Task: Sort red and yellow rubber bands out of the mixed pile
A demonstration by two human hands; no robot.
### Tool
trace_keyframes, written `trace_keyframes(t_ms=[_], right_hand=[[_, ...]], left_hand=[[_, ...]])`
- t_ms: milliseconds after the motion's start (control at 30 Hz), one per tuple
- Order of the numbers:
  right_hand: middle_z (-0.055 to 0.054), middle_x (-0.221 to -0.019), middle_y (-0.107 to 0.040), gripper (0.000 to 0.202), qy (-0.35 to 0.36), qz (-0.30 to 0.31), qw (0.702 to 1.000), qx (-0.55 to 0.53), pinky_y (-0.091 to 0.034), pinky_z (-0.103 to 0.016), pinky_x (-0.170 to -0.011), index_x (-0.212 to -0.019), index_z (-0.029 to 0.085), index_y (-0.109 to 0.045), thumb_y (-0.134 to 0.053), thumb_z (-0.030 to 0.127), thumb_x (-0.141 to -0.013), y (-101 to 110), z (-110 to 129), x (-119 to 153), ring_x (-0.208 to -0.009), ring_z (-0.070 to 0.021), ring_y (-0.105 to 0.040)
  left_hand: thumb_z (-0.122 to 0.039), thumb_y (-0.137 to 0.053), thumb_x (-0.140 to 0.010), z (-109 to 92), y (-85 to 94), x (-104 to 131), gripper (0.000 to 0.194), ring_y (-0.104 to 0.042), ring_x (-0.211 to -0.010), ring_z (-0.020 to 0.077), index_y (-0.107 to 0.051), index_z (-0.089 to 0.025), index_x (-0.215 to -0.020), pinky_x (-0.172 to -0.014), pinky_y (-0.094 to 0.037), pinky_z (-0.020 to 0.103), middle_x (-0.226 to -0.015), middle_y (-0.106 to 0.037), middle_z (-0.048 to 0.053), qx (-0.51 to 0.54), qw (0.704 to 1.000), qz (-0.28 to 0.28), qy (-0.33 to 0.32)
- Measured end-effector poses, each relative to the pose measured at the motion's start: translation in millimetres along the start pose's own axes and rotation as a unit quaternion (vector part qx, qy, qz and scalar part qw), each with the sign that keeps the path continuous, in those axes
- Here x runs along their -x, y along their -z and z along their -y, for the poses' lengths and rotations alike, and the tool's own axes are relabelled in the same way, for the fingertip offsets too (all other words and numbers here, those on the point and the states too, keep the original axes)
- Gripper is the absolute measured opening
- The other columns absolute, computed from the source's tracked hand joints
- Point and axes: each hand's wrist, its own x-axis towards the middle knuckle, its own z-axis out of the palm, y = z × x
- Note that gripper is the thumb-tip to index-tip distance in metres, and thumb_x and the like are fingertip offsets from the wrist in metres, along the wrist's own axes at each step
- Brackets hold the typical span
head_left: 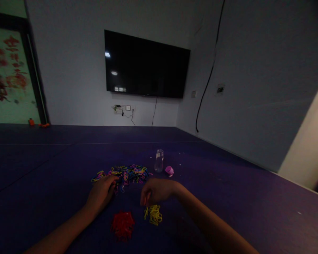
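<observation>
My left hand [102, 192] rests at the near left edge of a mixed pile of small coloured loops [132, 173]. Its fingers stretch forward onto the loops, and I see nothing held in them. My right hand [159, 189] hangs just above and behind a small heap of yellow loops [155, 214]. The fingers of this hand are curled downward and slightly blurred; what they hold, if anything, is hidden. Nearer to me, between my forearms, lies a heap of red loops [122, 225]. Whether the loops are rubber bands or clips, I cannot tell.
Behind my right hand stands a clear bottle [159, 161], with a pink cap-like piece [169, 171] beside it. Small white scraps [180, 164] dot the dark purple surface [227, 197]. A black cable [207, 84] hangs down the right wall, and a television [147, 65] is mounted ahead.
</observation>
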Motion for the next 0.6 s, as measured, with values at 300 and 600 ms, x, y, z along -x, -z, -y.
trace_keyframes(t_ms=[300,600], right_hand=[[0.002,-0.068,-0.065,0.019,0.007,0.065,0.995,-0.068,-0.045,-0.016,-0.060,-0.087,0.014,-0.071,-0.061,0.007,-0.072,-5.9,6.6,-0.7,-0.068,-0.0095,-0.062],[0.002,-0.063,-0.064,0.019,-0.086,-0.006,0.994,-0.060,-0.046,-0.017,-0.053,-0.080,0.013,-0.069,-0.057,0.003,-0.069,0.9,0.5,2.5,-0.057,-0.0089,-0.061]], left_hand=[[-0.010,-0.043,-0.076,11.8,-9.4,-1.4,0.033,-0.063,-0.084,0.0233,-0.065,-0.019,-0.099,-0.078,-0.049,0.037,-0.089,-0.069,0.008,0.004,0.996,-0.043,-0.079],[-0.011,-0.039,-0.081,11.9,-13.2,-1.2,0.033,-0.062,-0.076,0.0214,-0.065,-0.018,-0.099,-0.071,-0.050,0.033,-0.082,-0.067,0.007,0.054,0.995,-0.041,-0.072]])
